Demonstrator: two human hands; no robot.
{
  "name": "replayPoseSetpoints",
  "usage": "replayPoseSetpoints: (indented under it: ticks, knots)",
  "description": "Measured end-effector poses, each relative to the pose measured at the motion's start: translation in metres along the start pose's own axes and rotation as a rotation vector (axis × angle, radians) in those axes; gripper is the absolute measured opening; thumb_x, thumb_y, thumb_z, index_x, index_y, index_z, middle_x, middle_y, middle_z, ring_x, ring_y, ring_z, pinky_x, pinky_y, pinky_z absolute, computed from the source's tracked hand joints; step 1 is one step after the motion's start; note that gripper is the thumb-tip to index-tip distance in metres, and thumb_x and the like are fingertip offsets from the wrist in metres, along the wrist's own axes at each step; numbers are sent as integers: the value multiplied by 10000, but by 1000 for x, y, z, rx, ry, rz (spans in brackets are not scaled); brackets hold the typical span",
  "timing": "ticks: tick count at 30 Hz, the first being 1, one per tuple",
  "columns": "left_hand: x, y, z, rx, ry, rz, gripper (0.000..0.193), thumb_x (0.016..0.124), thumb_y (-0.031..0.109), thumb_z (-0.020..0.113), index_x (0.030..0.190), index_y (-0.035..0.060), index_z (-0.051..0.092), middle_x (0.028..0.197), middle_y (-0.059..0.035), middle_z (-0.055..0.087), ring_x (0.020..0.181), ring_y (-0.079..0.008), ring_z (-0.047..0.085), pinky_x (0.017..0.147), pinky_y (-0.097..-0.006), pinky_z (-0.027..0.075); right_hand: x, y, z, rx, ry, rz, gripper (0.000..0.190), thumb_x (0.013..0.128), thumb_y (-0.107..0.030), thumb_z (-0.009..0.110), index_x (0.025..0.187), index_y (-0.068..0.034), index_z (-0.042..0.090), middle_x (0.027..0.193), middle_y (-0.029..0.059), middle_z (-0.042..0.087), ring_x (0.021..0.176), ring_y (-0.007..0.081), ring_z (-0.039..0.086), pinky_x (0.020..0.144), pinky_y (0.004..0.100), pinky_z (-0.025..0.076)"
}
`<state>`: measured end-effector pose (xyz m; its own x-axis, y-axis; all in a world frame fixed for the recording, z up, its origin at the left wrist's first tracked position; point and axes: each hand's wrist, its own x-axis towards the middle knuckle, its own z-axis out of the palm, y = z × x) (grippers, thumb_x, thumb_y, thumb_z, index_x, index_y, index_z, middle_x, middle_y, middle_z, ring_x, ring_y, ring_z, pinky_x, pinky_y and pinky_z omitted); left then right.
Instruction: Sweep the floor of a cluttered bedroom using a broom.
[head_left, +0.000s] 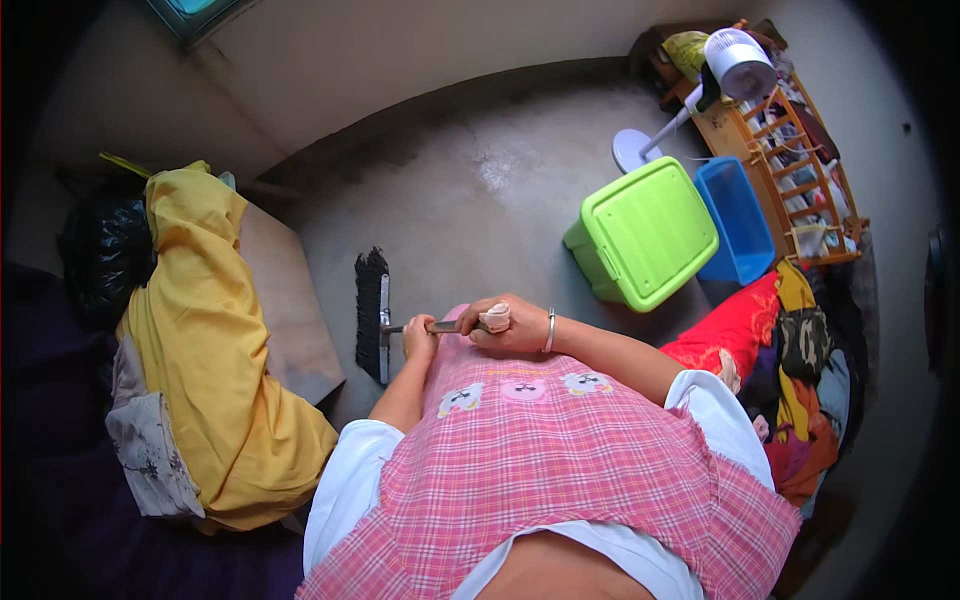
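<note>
Both my hands are on the handle of a push broom (444, 327), held in front of my pink checked apron (555, 442). My right hand (510, 324) is wrapped around the upper end, where a pale cloth or cap (496, 317) covers the tip. Lower down the handle, my left hand (420, 337) grips it nearer the head. The broom head (373, 319) has dark bristles and a greyish bar, and it lies on the concrete floor (450, 202) to my left. Its bristles point away from me, to the left.
A green lidded storage box (649, 232) and an open blue bin (735, 217) stand right, by a white fan (739, 64) and a wooden rack (799, 165) of items. Piled clothes (802, 405) lie near right. At left, yellow cloth (206, 337) lies beside a wooden board (281, 300) and black bag (109, 251).
</note>
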<state>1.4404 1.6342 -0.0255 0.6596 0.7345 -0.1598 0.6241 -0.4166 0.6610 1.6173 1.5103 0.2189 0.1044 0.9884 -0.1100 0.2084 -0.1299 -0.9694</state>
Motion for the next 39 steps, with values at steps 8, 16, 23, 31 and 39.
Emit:
replayPoseSetpoints:
  ticks: [8, 16, 23, 31, 39]
  knots:
    - [71, -1, 22, -12, 8, -63, 164, 710, 155, 671, 862, 161, 612, 873, -97, 615, 880, -327, 562, 803, -413, 426, 73, 8, -71, 122, -75, -9, 140, 719, -78, 594, 848, -49, 642, 783, 94, 656, 675, 217, 615, 653, 304, 491]
    - [214, 61, 15, -208, 117, -53, 160, 773, 210, 667, 860, 94, 599, 858, -97, 620, 871, -307, 565, 802, -399, 420, 163, -19, -175, 22, 16, 30, 139, 689, 7, 566, 817, -6, 619, 834, 92, 649, 750, 204, 599, 719, 291, 480]
    - [324, 132, 40, -173, -32, 118, 192, 788, 237, 654, 894, 82, 612, 892, -104, 619, 941, -310, 535, 864, -390, 388, 157, -18, -240, 88, 285, 115, 138, 689, 18, 561, 817, 6, 612, 869, 98, 641, 758, 190, 592, 733, 290, 476]
    - [387, 237, 83, 31, -504, 472, 194, 790, 203, 638, 948, 91, 620, 1034, -112, 591, 1085, -320, 468, 917, -396, 390, 95, -4, -238, 234, 886, 244, 120, 745, -4, 567, 854, -3, 616, 965, 84, 634, 808, 134, 587, 753, 267, 475]
    - [339, 251, 122, 283, -894, 830, 360, 740, 317, 699, 994, 81, 602, 1094, -112, 566, 1095, -310, 479, 926, -391, 402, 49, -5, -137, 177, 1359, 368, 177, 758, -16, 620, 935, -1, 616, 1034, 113, 634, 993, 207, 592, 883, 307, 443]
